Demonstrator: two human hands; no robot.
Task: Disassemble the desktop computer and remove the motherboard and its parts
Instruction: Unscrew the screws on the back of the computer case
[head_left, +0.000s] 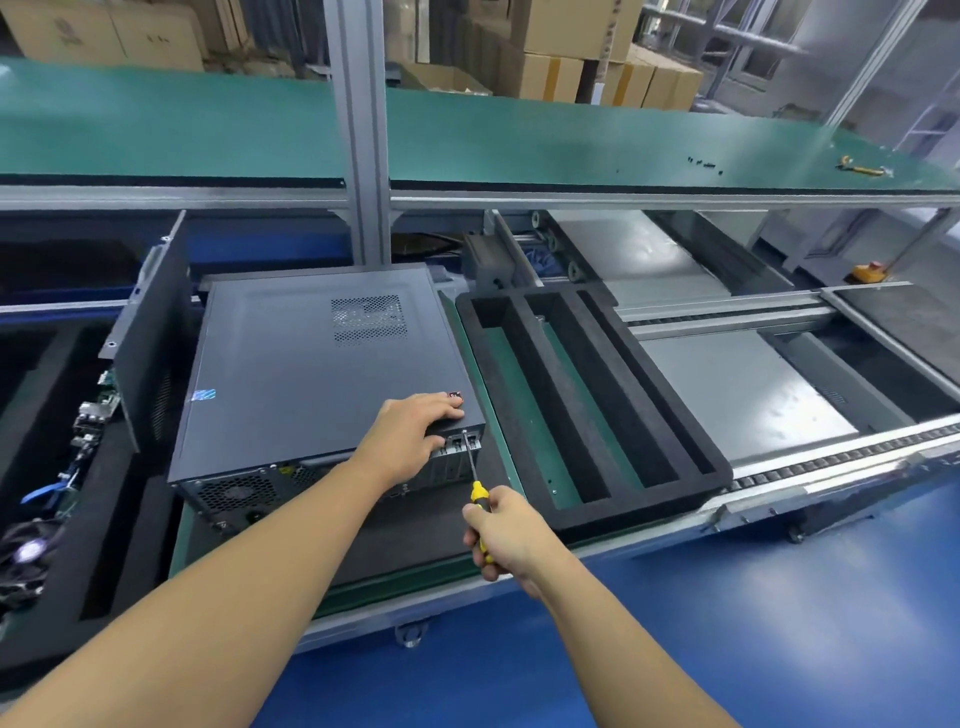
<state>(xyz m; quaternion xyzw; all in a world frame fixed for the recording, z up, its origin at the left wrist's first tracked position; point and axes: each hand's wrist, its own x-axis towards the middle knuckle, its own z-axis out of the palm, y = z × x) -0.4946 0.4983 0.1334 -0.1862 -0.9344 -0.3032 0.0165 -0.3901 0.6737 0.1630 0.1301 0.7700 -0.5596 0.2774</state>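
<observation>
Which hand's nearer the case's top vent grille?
Left. The left hand rests on the case top, toward the camera from the grille; right hand grips the screwdriver off the case.

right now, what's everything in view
case: 1, dark grey, lying flat, centre
panel: 1, dark grey, upright left of case
boards: count unclear, green, far left
foam tray: 1, black, right of case
shelf: 1, green, behind case
screws: several, black, on shelf
boxes: many, brown, behind shelf
screwdriver: 1, yellow-black, right hand, tip at case's rear
left hand: 1, rests on case's near corner
right hand: 1, fingers grip screwdriver
</observation>
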